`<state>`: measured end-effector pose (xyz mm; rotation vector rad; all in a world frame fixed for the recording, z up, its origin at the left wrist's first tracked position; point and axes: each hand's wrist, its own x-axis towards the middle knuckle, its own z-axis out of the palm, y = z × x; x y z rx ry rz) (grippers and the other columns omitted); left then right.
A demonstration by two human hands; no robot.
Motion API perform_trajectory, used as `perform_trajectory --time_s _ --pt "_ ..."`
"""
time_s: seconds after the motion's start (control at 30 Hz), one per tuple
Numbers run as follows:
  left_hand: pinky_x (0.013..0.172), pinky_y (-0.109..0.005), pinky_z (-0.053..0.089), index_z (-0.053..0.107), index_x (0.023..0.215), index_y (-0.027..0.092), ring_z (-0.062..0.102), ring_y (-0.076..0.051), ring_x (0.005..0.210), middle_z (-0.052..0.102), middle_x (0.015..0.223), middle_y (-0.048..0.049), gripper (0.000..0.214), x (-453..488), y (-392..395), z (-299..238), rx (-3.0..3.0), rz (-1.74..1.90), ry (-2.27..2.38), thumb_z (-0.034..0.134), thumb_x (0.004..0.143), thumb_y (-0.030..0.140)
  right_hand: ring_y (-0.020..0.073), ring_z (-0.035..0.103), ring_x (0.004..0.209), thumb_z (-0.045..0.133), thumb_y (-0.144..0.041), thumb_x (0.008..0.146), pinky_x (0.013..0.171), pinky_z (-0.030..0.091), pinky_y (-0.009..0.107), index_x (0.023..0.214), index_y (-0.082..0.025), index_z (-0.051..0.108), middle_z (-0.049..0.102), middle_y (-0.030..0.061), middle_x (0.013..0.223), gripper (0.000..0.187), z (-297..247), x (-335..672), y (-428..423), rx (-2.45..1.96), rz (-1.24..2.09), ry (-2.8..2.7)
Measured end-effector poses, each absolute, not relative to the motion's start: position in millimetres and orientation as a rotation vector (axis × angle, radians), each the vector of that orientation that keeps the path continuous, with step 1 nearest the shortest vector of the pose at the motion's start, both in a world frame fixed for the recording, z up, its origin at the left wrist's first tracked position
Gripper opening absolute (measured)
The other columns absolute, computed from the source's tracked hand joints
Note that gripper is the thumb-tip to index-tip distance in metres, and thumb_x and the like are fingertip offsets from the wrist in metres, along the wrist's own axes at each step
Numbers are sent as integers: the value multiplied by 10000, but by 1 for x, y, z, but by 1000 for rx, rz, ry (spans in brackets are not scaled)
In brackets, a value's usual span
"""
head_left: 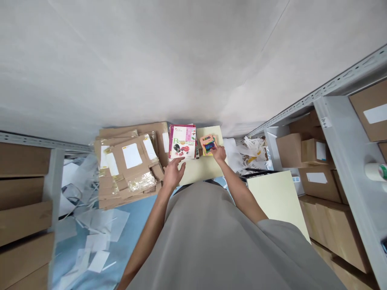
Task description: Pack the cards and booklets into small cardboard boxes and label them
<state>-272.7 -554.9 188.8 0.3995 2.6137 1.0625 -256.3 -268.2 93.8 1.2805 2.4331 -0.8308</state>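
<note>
A stack of magazines lies on a pale yellow tabletop by the wall. Its top magazine has a white cover with a pink strip, the word "Beautiful" and red and dark round shapes. At its lower left corner is my left hand, fingers stretched and thumb apart, holding nothing. My right hand is closed on the lower right of a small colourful booklet with a dark picture on an orange and yellow cover. Whether that is one booklet or a few I cannot tell. The fingertips are partly hidden.
Flattened cardboard boxes are piled left of the magazines. Paper sheets litter the blue floor, and shredded paper lies to the right. Shelves with cartons stand on both sides. A second pale board is near my right arm.
</note>
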Motion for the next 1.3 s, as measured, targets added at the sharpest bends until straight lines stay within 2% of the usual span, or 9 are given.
perform_trajectory --time_s 0.13,0.27,0.47,0.57,0.67,0.8,0.93,1.07,1.3 --pt "1042 -521 667 819 1285 221 822 -355 1121 847 1327 -155 392 -266 -569 183 355 1100 2567 608 1016 414 233 790 1078 706 -284 1073 884 568 266 1241 -181 856 842 129 1230 248 94 -245 -261 1360 -858 2382" --pt "1042 -508 669 813 1282 218 826 -350 1137 852 1293 -156 394 -263 -577 178 327 1139 2534 601 1012 411 246 812 985 687 -169 1010 841 566 266 1110 -147 903 878 147 1063 239 94 -232 -253 1449 -880 2338" --pt "1061 -512 669 811 1295 212 826 -346 1149 849 1289 -159 405 -259 -580 178 374 1162 2471 585 1027 414 259 806 1144 650 -224 1070 886 565 251 1251 -127 866 860 198 1254 298 89 -244 -261 1558 -931 2339" --pt "1069 -512 669 813 1307 219 821 -336 1147 841 1344 -147 405 -256 -581 182 416 1168 2443 590 1031 415 273 810 1151 789 -300 1014 901 565 267 1150 -134 877 866 199 1226 231 84 -251 -267 1530 -1015 2299" --pt "1072 -506 667 817 1321 221 820 -330 1135 841 1351 -143 407 -252 -582 185 432 1181 2423 602 1039 420 284 815 1153 798 -262 996 927 570 289 1053 -127 869 873 205 1157 163 77 -250 -269 1543 -1104 2234" --pt "1045 -502 670 811 1350 217 822 -333 1128 842 1336 -145 433 -244 -583 182 396 1205 2387 599 1050 446 276 828 1091 789 -237 968 912 593 290 911 -160 825 857 137 924 102 71 -239 -270 1587 -1298 2122" --pt "1053 -503 660 810 1344 215 824 -339 1138 842 1347 -150 470 -237 -582 174 341 1239 2307 615 1039 514 237 826 876 859 -279 889 865 640 301 750 -206 715 743 23 675 213 76 -221 -276 1590 -1623 1958" --pt "1057 -487 666 813 1297 198 829 -335 1133 849 1319 -167 584 -235 -573 162 335 1351 2141 635 1010 674 207 849 883 899 -310 870 931 662 300 740 -220 666 793 38 753 282 94 -188 -285 1576 -1979 1799" --pt "1106 -536 633 810 1068 192 819 -375 1141 862 1252 -215 818 -227 -521 134 310 1212 1773 662 831 960 296 885 1070 966 -596 803 863 645 307 881 -209 743 870 102 959 453 143 -83 -309 1730 -2264 1612"
